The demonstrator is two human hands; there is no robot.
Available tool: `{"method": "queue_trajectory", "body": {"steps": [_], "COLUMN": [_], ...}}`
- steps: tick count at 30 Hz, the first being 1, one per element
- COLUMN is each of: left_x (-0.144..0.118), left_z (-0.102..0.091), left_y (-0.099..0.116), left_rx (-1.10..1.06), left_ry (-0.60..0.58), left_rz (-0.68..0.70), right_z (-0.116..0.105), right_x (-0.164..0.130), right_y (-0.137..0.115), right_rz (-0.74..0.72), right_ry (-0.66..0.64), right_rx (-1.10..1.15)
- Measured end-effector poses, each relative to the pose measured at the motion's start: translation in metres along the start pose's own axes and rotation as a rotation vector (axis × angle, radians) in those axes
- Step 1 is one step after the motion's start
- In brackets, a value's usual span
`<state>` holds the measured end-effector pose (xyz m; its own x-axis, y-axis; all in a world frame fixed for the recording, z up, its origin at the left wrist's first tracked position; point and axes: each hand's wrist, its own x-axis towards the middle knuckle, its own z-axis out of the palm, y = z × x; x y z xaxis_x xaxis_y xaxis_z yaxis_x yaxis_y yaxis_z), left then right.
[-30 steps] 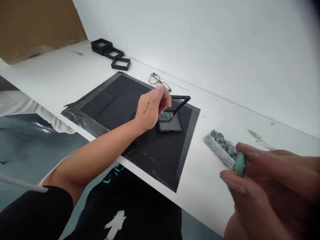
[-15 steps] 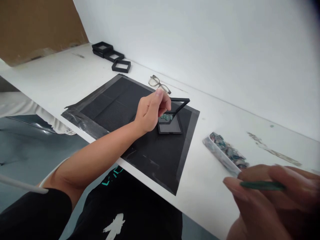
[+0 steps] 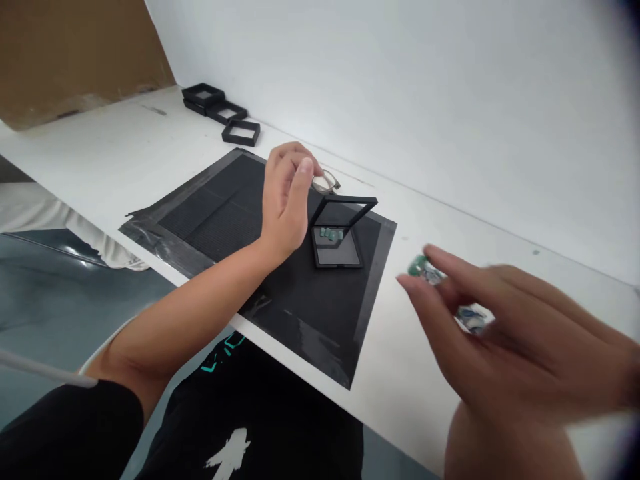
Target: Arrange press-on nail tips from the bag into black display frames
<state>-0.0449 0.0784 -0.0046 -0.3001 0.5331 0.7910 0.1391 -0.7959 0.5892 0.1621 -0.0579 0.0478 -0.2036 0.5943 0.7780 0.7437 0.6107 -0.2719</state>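
Note:
A small black display box lies on the black mat, its framed lid standing up. Several small green stones rest inside it. My left hand hovers just left of the lid with fingers loosely curled and apart, holding nothing. My right hand, blurred, is over the white table to the right of the mat and pinches a green stone between thumb and forefinger. It hides most of a clear tray of stones.
Eyeglasses lie behind the box near the wall. Three black frame boxes sit at the far left of the white table. Brown cardboard leans at the back left. The table's front edge runs above my lap.
My left hand has lifted off the lid and risen; the lid stays up. My right hand has swung left toward the box, carrying the green stone.

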Motion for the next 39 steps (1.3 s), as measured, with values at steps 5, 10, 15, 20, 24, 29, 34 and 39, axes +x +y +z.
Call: {"method": "queue_trajectory", "body": {"steps": [5, 10, 15, 20, 24, 29, 34, 39], "left_x": [-0.006, -0.014, -0.009, -0.007, -0.005, -0.005, -0.009, -0.005], "left_z": [-0.001, 0.001, 0.0, -0.002, -0.003, -0.002, -0.002, -0.006], "left_y": [-0.022, -0.024, -0.009, -0.001, 0.002, 0.0, -0.01, -0.016], "left_rx": [0.134, 0.264, 0.366, 0.402, 0.407, 0.363, 0.288, 0.265], "left_ry": [-0.071, -0.122, -0.377, -0.491, -0.542, -0.573, -0.622, -0.682], "left_rz": [-0.201, -0.395, -0.489, -0.485, -0.465, -0.446, -0.406, -0.377], "right_z": [0.038, 0.063, 0.086, 0.101, 0.107, 0.114, 0.121, 0.116], "right_x": [0.005, 0.013, 0.034, 0.035, 0.028, 0.022, 0.016, 0.012], "right_y": [0.012, 0.02, 0.023, 0.027, 0.034, 0.043, 0.05, 0.05], "right_rz": [0.165, 0.392, 0.443, 0.481, 0.521, 0.582, 0.641, 0.653], "right_ry": [-0.167, -0.531, -0.681, -0.748, -0.744, -0.669, -0.56, -0.418], "right_rx": [-0.25, -0.462, -0.507, -0.512, -0.479, -0.424, -0.33, -0.196]}}
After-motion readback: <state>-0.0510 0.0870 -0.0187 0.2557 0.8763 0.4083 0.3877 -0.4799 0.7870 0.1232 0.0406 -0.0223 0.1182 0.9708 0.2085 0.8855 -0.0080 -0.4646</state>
